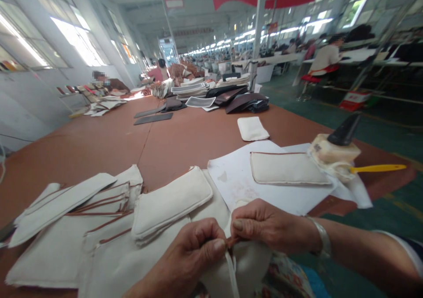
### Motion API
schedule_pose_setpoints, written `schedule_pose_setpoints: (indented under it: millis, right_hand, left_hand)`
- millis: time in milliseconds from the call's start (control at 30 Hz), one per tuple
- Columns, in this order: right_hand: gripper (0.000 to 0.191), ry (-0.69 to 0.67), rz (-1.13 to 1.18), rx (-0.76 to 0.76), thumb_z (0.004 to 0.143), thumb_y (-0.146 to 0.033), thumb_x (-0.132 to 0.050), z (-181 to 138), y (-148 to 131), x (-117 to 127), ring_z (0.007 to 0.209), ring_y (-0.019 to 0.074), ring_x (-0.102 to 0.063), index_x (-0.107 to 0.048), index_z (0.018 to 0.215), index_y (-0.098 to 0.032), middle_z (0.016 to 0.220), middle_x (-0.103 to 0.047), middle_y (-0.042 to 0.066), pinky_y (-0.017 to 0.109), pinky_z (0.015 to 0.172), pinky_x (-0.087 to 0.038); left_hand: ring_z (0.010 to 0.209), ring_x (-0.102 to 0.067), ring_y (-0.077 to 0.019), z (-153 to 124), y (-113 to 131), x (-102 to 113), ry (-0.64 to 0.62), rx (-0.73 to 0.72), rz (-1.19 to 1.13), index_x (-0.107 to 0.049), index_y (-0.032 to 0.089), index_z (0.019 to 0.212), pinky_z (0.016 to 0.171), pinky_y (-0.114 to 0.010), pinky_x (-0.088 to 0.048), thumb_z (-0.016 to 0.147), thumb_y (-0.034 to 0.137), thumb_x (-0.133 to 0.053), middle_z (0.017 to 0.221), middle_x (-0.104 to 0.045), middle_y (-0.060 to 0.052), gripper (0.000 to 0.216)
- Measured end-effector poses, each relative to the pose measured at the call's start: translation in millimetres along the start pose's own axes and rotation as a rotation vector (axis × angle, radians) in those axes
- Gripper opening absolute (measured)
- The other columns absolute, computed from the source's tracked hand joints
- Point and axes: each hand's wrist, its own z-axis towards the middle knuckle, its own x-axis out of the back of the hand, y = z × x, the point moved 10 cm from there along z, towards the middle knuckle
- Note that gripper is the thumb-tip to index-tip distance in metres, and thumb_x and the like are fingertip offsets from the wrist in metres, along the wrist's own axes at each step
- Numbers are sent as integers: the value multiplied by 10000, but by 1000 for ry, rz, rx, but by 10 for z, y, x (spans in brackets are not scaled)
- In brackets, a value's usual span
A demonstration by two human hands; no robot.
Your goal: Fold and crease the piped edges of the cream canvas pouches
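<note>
My left hand (190,256) and my right hand (264,225) meet at the near table edge. Both are closed, thumbs and fingers pinching the brown-trimmed edge of a cream fabric piece (244,263) that hangs toward my lap. A thin white strip (232,274) runs down from the pinch. A silver bangle (324,240) circles my right wrist. Just beyond my left hand lies a stack of padded cream pouches (172,201).
More cream pieces with brown piping (76,210) spread at left. A white sheet (274,188) carries a flat pouch (287,168). A glue pot with yellow-handled brush (337,152) stands at right. Dark leather stacks (231,97) sit far back. People work at distant tables.
</note>
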Motion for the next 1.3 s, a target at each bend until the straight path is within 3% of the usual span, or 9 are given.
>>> schedule_pose_setpoints:
  millis: [267, 433, 533, 733, 900, 1000, 1067, 1167, 1300]
  right_hand:
    - [222, 98, -363, 124, 872, -318, -580, -21, -129, -19, 592, 82, -421, -587, 764, -124, 662, -506, -20, 170, 504, -309]
    - [341, 54, -301, 223, 927, -416, -518, -51, -219, -25, 606, 92, -420, -581, 774, -118, 654, -490, -14, 179, 523, -330]
    - [402, -27, -247, 233, 940, -485, -502, -68, -204, -66, 618, 98, -408, -582, 801, -116, 678, -482, -9, 194, 538, -345]
    - [306, -24, -480, 381, 968, -379, -480, -35, -379, -22, 624, 107, -476, -594, 829, -131, 713, -563, 14, 209, 577, -398]
    - [344, 437, -703, 499, 970, -406, -512, -158, -895, 495, 954, 208, -603, -606, 1136, -120, 1082, -637, 139, 306, 785, -495]
    - [584, 399, -551, 345, 911, -473, -605, -85, -915, 597, 1028, 239, -622, -478, 1364, -126, 1214, -624, 147, 313, 790, -512]
    - [437, 273, -516, 278, 881, -392, -650, 68, -880, 560, 885, 204, -641, -603, 1216, -116, 1041, -691, 89, 275, 728, -494]
    - [184, 293, -412, 226, 867, -233, -572, 347, -835, 798, 751, 155, -604, -684, 937, -105, 852, -690, 47, 240, 661, -456]
    - [269, 365, -287, 136, 850, -206, -480, 645, -646, 1232, 647, 140, -595, -655, 1020, -94, 836, -696, 73, 233, 573, -437]
  left_hand:
    - [550, -325, -71, 39, -62, -31, 48, -11, -73, -508, 164, 789, 498, -207, -225, 868, 515, -658, 641, -419, 41, 390]
    - [527, -315, -76, -19, 24, -54, -1, 6, -234, -546, 165, 808, 483, -203, -232, 838, 582, -652, 623, -433, 38, 431]
    - [497, -260, -77, -83, 101, 37, 30, 81, -109, -632, 142, 869, 447, -209, -183, 927, 615, -475, 605, -395, 41, 501]
    - [563, -349, -98, -22, 371, 51, 69, 14, 283, -596, 146, 710, 506, -210, -258, 855, 491, -653, 606, -443, 32, 378]
    - [585, -436, -120, -105, 977, 224, 500, -323, 580, -567, 178, 674, 529, -210, -327, 925, 432, -559, 612, -497, 24, 358]
    - [608, -487, -128, -202, 1367, 304, 687, -513, 668, -617, 174, 705, 573, -210, -372, 919, 360, -585, 640, -555, 11, 286]
    - [650, -533, -137, -145, 1537, 333, 674, -566, 699, -657, 166, 763, 617, -215, -411, 932, 355, -571, 688, -590, -2, 268]
    - [685, -592, -148, 32, 1651, 458, 594, -565, 652, -703, 149, 886, 642, -231, -461, 959, 402, -516, 793, -647, -34, 323]
    - [730, -652, -166, 324, 1422, 750, 495, -385, 361, -661, 133, 1106, 666, -266, -528, 944, 482, -532, 933, -687, -73, 406]
